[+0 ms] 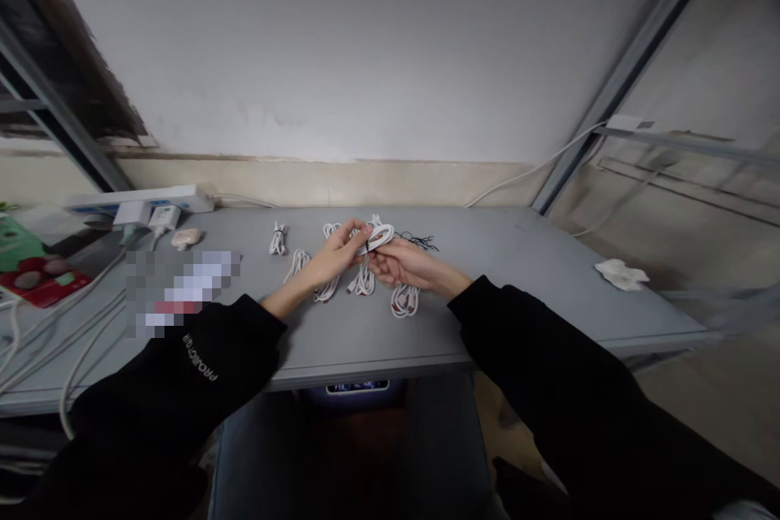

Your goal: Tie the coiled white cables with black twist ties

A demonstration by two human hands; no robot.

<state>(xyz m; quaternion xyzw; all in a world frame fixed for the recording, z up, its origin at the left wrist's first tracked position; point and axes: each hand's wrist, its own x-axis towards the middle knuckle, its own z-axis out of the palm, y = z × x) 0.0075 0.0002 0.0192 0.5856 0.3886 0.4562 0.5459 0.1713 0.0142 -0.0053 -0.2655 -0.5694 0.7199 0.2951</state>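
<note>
Packet (36,266), red and green, far out left of the left hand, at the table's end. Grey table (487,317) beneath all items listed here. Power strip (137,199), white, beyond and well left of the left hand, with charger plug (164,218) seated in it; pale oval object (186,238) just ahead of the strip. Pixelated patch (183,292) directly left of the left hand, contents impossible to tell. Bound cable coil (278,239), white, and loose cable loop (297,264) ahead of the left wrist; first cable bundle (329,262) just under the edge of the left palm.

Left hand (334,253) reaching rightward, fingertips (363,227) pressed on the left end of white coil (379,239). Both hands together on that coil, its long axis running nearly crosswise, rising slightly rightward, and lying closer to the right fingers than to the left palm. Black tie (368,244) around the coil near the left fingertips. Right hand (402,264) reaching leftward, fingers (379,257) clamped under the coil. Second cable bundle (364,278) below the coil, between the hands; third cable bundle (405,301) just under the right hand; black wire ends (419,240) just beyond it. Tissue (621,275), crumpled, far right of the right hand.
</note>
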